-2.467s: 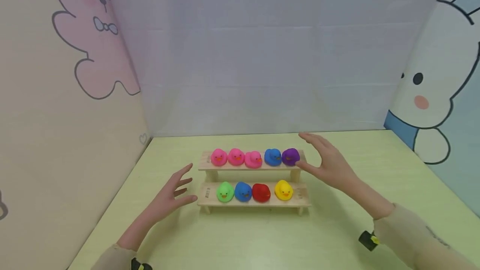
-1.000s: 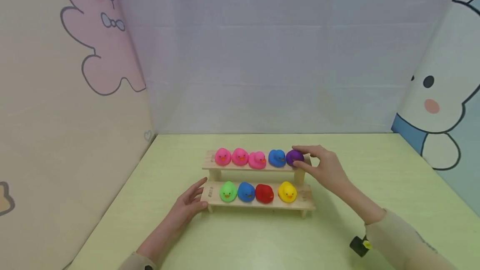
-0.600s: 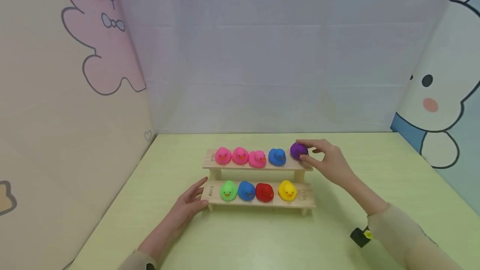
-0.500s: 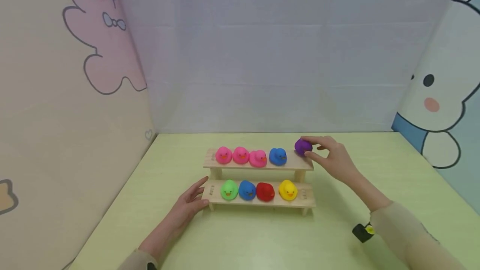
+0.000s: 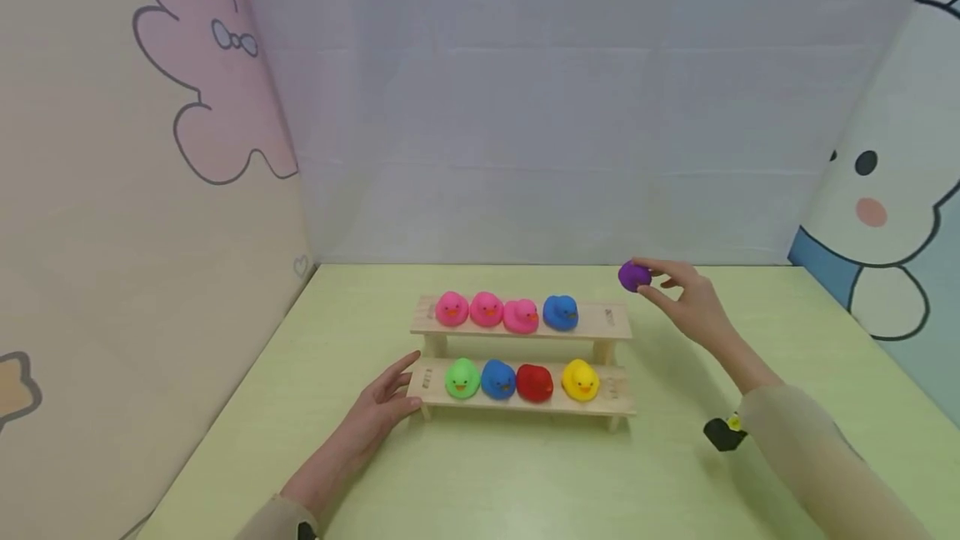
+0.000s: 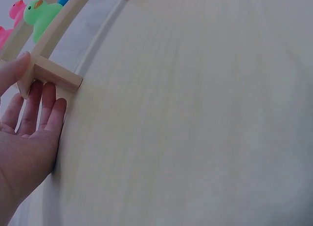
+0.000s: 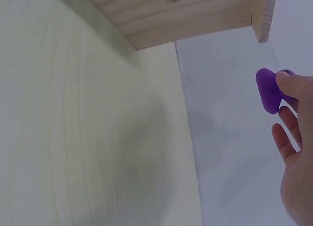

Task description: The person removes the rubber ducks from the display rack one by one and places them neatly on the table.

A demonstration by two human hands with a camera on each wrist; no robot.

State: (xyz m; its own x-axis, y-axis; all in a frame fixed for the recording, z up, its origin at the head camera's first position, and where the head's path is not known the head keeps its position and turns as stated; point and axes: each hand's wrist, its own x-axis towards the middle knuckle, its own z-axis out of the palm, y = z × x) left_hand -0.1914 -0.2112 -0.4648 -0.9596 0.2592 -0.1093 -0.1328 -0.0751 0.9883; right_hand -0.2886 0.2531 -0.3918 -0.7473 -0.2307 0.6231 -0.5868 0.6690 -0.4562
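Observation:
My right hand (image 5: 693, 307) pinches a purple rubber duck (image 5: 634, 277) between thumb and fingers, in the air above and to the right of a two-tier wooden stand (image 5: 592, 320). In the right wrist view the duck (image 7: 268, 91) hangs apart from the stand. My left hand (image 5: 371, 415) holds the left end of the lower tier, thumb at the front edge and fingers behind it; in the left wrist view those fingers (image 6: 34, 106) lie against the stand's end. Three pink ducks (image 5: 487, 310) and a blue duck (image 5: 560, 313) sit on the upper tier.
On the lower tier stand a green duck (image 5: 462, 379), a second blue duck (image 5: 498, 380), a red duck (image 5: 535, 383) and, after a gap, a yellow duck (image 5: 581, 380). The pale table (image 5: 480, 473) is bounded by a white back sheet (image 5: 480, 148) and printed side panels.
My right hand has taken the purple duck from the upper tier's right end and lifted it up and rightward. My left hand has come in to the stand's lower tier and stayed there.

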